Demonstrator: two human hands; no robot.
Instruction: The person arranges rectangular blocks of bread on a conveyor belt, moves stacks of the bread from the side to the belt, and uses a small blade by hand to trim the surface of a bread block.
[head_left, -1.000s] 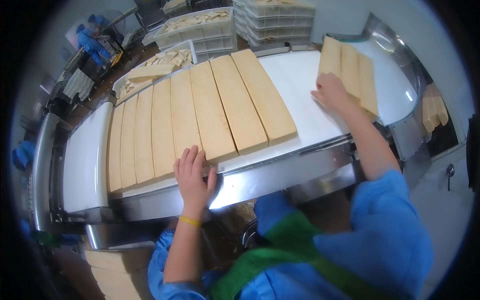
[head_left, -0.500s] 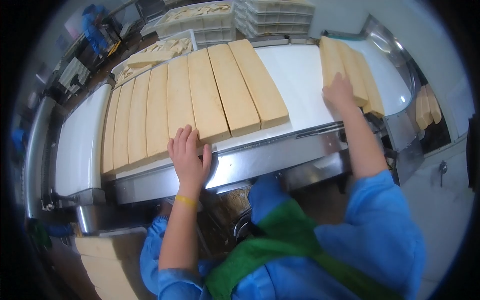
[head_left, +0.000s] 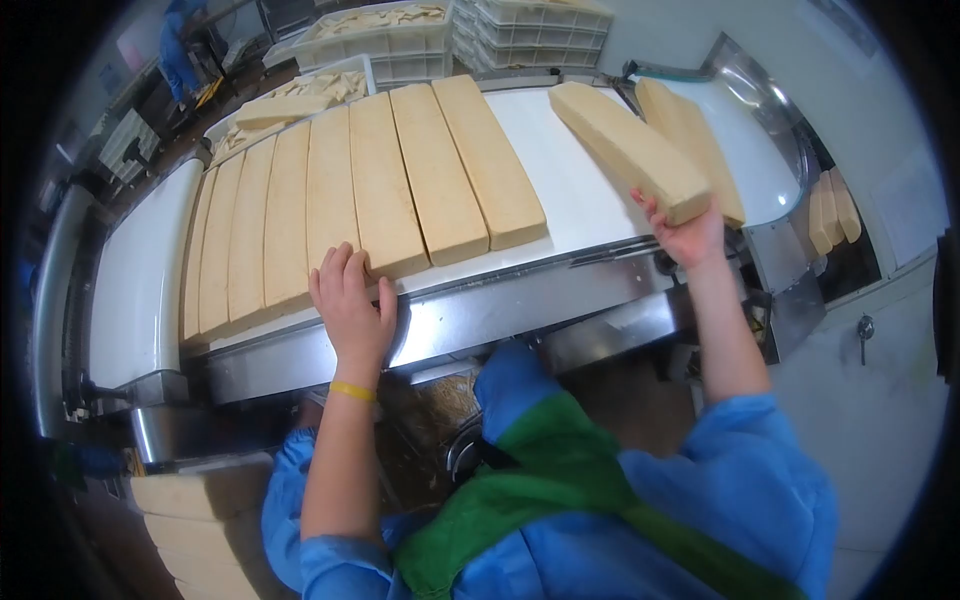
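Note:
My right hand (head_left: 690,232) holds the near end of a long pale-yellow, bread-like loaf (head_left: 630,145) from below, palm up. This loaf lies slanted, its far end pointing left, apart from the row. Behind it to the right, another such loaf (head_left: 695,135) rests at the belt's right end. My left hand (head_left: 352,300) has its fingers apart, with the fingertips against the front ends of loaves in a side-by-side row (head_left: 370,180). A yellow band (head_left: 353,391) circles my left wrist.
The loaves lie on a white conveyor belt (head_left: 525,130) with a metal front rail (head_left: 480,320). Behind stand crates (head_left: 385,45) of pale offcuts. More loaves (head_left: 185,500) are stacked at lower left, others (head_left: 832,210) at far right. A person in blue (head_left: 180,50) is in the background.
My right hand has gone from the top of the right-hand loaf to under its near end. That loaf is now lifted, turned and farther left. My left hand stays at the row's front.

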